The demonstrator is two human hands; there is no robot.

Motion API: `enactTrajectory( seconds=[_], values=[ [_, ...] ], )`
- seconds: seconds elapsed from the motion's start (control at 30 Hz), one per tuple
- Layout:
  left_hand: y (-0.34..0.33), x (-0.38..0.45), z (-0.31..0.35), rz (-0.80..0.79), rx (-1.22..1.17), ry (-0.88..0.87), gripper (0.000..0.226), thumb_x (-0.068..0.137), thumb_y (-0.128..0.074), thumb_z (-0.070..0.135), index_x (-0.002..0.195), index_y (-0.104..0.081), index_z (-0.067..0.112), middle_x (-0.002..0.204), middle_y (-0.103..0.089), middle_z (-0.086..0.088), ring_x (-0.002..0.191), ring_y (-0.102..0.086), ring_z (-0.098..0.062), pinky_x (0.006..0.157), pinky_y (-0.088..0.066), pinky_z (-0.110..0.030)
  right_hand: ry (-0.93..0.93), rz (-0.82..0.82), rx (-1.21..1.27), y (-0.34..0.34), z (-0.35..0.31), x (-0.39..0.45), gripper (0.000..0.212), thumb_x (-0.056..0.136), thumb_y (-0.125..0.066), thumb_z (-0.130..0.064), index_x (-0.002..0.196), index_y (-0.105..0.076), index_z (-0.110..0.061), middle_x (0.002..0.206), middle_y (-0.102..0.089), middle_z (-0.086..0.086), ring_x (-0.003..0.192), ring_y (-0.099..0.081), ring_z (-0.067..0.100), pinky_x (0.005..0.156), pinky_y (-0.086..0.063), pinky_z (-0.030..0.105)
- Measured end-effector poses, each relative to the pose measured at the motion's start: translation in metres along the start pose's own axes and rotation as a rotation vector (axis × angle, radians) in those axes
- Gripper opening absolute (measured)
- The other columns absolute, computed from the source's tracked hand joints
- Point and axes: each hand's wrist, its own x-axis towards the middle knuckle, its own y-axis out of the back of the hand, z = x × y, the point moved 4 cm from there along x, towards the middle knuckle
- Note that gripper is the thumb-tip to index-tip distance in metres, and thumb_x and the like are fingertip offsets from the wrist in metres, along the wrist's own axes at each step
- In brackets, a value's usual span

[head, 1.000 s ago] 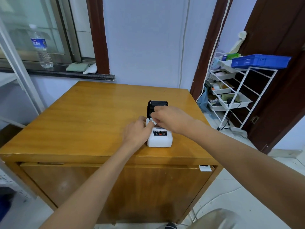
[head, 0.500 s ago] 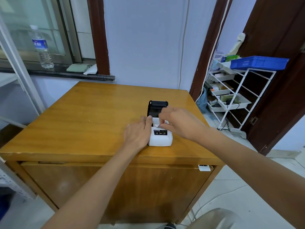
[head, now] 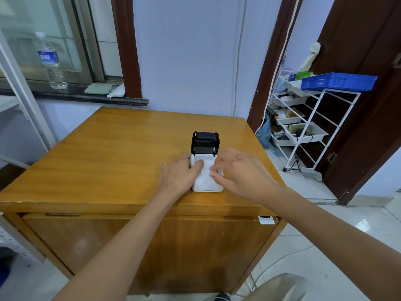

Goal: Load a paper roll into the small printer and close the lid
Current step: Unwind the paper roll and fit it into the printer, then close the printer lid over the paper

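Printer (head: 207,181) sits near the front edge of the table (head: 108,161), its black lid (head: 205,141) standing upright at the printer's far end. We have the left hand (head: 178,175) loosely curled against the printer's left side, thumb on the white paper (head: 206,168) over its top; the right hand (head: 238,170) pinches the paper from the right. We judge the roll seated and the paper end being laid out; next, swing the lid down over it.
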Motion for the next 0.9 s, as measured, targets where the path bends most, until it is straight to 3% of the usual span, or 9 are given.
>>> enactTrajectory(
  seconds=[0.13, 0.2, 0.27, 0.37, 0.47, 0.57, 0.77, 0.9],
  values=[
    [-0.001, 0.001, -0.001, 0.009, 0.002, 0.0, 0.056, 0.097, -0.037, 0.061, 0.133, -0.055, 0.023, 0.091, -0.074, -0.003, 0.093, -0.066, -0.03, 0.079, -0.045, -0.042, -0.245, 0.169, 0.179, 0.01, 0.02, 0.02, 0.041, 0.106, -0.049, -0.034, 0.147, -0.055, -0.026, 0.141, -0.059, -0.005, 0.123, -0.06, 0.015, 0.086, -0.056, 0.037],
    [0.0, 0.001, 0.0, 0.007, 0.003, 0.001, 0.056, 0.098, -0.038, 0.061, 0.135, -0.055, 0.022, 0.096, -0.074, -0.002, 0.097, -0.067, -0.03, 0.087, -0.048, -0.044, -0.346, 0.097, 0.321, 0.009, 0.031, 0.039, 0.049, 0.111, -0.041, -0.034, 0.158, -0.041, -0.023, 0.159, -0.048, -0.001, 0.142, -0.049, 0.018, 0.107, -0.047, 0.037],
    [0.0, 0.001, 0.0, 0.009, 0.009, -0.001, 0.056, 0.098, -0.037, 0.061, 0.135, -0.055, 0.022, 0.097, -0.074, -0.002, 0.097, -0.067, -0.03, 0.088, -0.048, -0.044, -0.405, 0.003, 0.465, 0.004, 0.039, 0.055, 0.047, 0.114, -0.034, -0.034, 0.155, -0.045, -0.015, 0.159, -0.049, 0.005, 0.146, -0.045, 0.022, 0.119, -0.036, 0.037],
    [0.0, 0.0, 0.0, 0.009, 0.008, -0.005, 0.057, 0.098, -0.037, 0.061, 0.135, -0.056, 0.022, 0.088, -0.072, 0.002, 0.092, -0.067, -0.029, 0.086, -0.048, -0.043, -0.442, -0.018, 0.515, -0.005, 0.045, 0.07, 0.043, 0.113, -0.036, -0.032, 0.122, -0.069, -0.006, 0.126, -0.071, 0.012, 0.117, -0.063, 0.026, 0.102, -0.048, 0.041],
    [0.002, -0.001, 0.0, 0.012, 0.02, -0.007, 0.063, 0.097, -0.034, 0.065, 0.137, -0.056, 0.022, 0.082, -0.07, 0.003, 0.089, -0.067, -0.028, 0.089, -0.05, -0.045, -0.429, 0.029, 0.526, -0.01, 0.048, 0.072, 0.023, 0.107, -0.054, -0.025, 0.103, -0.07, -0.009, 0.105, -0.072, 0.002, 0.096, -0.063, 0.018, 0.084, -0.049, 0.033],
    [0.004, -0.003, 0.003, 0.003, 0.029, -0.006, 0.069, 0.096, -0.033, 0.071, 0.138, -0.055, 0.021, 0.083, -0.068, 0.003, 0.086, -0.065, -0.026, 0.091, -0.049, -0.047, -0.382, 0.027, 0.518, -0.011, 0.047, 0.07, 0.005, 0.1, -0.064, -0.016, 0.097, -0.068, -0.014, 0.1, -0.071, -0.001, 0.098, -0.064, 0.016, 0.088, -0.053, 0.031],
    [0.005, -0.002, 0.003, -0.028, 0.016, 0.007, 0.08, 0.085, -0.039, 0.083, 0.134, -0.057, 0.023, 0.083, -0.07, 0.007, 0.09, -0.069, -0.025, 0.092, -0.052, -0.048, -0.332, -0.02, 0.489, -0.005, 0.044, 0.066, 0.006, 0.099, -0.066, -0.018, 0.095, -0.067, -0.013, 0.1, -0.072, 0.001, 0.096, -0.065, 0.018, 0.084, -0.053, 0.031],
    [0.005, -0.004, 0.005, -0.052, 0.013, -0.01, 0.079, 0.083, -0.042, 0.086, 0.129, -0.059, 0.024, 0.08, -0.067, 0.012, 0.09, -0.067, -0.022, 0.094, -0.05, -0.047, -0.309, -0.112, 0.484, -0.001, 0.044, 0.063, 0.008, 0.094, -0.071, -0.016, 0.09, -0.071, -0.009, 0.096, -0.073, 0.0, 0.091, -0.065, 0.011, 0.073, -0.047, 0.016]
  ],
)
